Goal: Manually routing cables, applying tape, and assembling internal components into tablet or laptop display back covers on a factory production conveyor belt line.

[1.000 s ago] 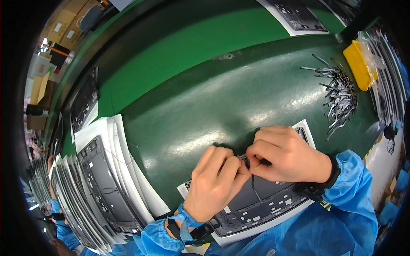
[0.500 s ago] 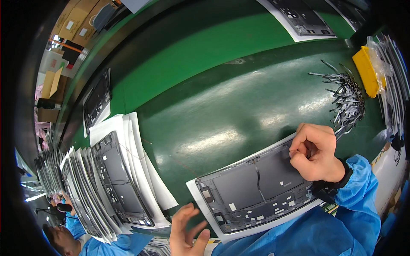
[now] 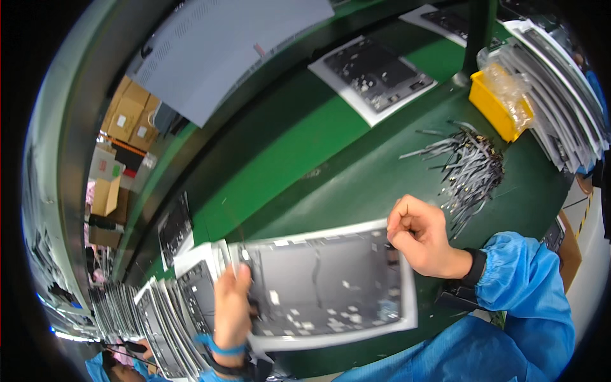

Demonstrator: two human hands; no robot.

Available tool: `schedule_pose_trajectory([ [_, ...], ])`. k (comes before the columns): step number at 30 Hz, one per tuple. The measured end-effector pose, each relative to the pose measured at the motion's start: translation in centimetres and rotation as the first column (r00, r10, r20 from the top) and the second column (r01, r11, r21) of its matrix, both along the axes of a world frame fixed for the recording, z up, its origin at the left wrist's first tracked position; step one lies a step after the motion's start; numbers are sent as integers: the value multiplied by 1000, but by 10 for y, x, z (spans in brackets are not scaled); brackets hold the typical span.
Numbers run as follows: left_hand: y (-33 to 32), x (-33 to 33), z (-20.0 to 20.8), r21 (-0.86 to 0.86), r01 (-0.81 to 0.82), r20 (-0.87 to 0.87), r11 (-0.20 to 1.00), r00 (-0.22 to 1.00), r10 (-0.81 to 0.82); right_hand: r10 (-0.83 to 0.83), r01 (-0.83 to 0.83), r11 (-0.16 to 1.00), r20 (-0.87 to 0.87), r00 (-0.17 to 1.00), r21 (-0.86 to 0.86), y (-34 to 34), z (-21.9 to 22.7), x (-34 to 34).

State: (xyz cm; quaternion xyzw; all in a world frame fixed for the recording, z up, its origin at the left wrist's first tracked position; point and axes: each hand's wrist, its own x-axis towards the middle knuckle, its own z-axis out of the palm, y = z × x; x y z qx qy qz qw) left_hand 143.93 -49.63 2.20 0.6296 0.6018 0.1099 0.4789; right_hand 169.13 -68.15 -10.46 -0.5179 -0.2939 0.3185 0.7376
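Observation:
A dark grey tablet housing [image 3: 347, 270] with small white labels and a thin dark cable across its middle lies on a white sheet [image 3: 407, 305] in front of me. At its left edge my left hand [image 3: 232, 305] is closed on the housing, thumb on top; the other fingers are partly hidden. My right hand [image 3: 420, 239], in a pinch, is at the upper right corner of the housing. Whatever its fingertips hold, if anything, is hidden. Beyond that hand lies a loose heap of short grey-and-black flex cables [image 3: 474, 169].
Housings between white sheets are stacked at left [image 3: 168, 325]. A yellow bin [image 3: 499, 105] with clear plastic stands by another stack [image 3: 547, 89] at far right. More housings [image 3: 375, 73] lie on the green conveyor belt [image 3: 286, 153]. A co-worker [image 3: 118, 369] is at lower left.
The housing and its sheet have shifted left toward the stack and look blurred. My left hand has gone from open beside the housing to its left edge. The view has turned.

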Motion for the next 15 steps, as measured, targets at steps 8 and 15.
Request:
schedule_pose_trajectory([
  [8, 224, 99, -33, 312, 36, 167, 949, 982, -93, 94, -116, 990, -225, 970, -87, -3, -3, 7],
  [15, 358, 71, -117, 733, 186, -374, 654, 914, 159, 165, -177, 975, -100, 981, -133, 7, 6, 4],
])
